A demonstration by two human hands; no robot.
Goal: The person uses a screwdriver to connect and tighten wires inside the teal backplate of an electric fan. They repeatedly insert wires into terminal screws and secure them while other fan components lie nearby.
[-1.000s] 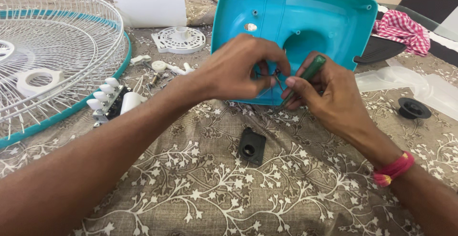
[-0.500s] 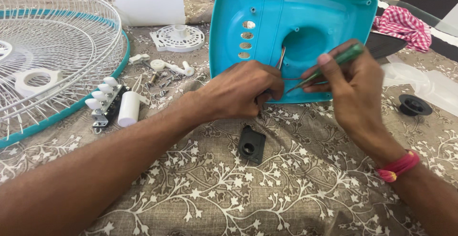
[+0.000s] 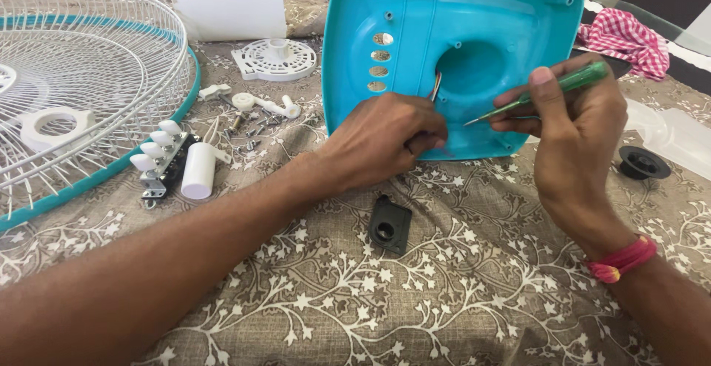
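A turquoise plastic fan base cover (image 3: 415,11) stands tilted on edge, its hollow inside facing me. My left hand (image 3: 385,140) rests at its lower edge, fingers pinched on a thin grey wire (image 3: 435,85) that runs up into the round recess. My right hand (image 3: 574,129) grips a green-handled screwdriver (image 3: 570,82), its metal tip pointing left toward the wire and my left fingers. A red thread band circles my right wrist.
A white wire fan guard with a teal rim (image 3: 81,92) lies at left. Beside it are a white push-button switch block (image 3: 159,155), a white cylinder (image 3: 198,170), loose screws, a white round grille (image 3: 274,59), a small black part (image 3: 389,225), a black cap (image 3: 643,162) and a checked cloth (image 3: 618,37).
The cover has tipped more upright. My right hand has drawn back to the right and turned the screwdriver tip leftward. My left hand has shifted down to the cover's lower edge.
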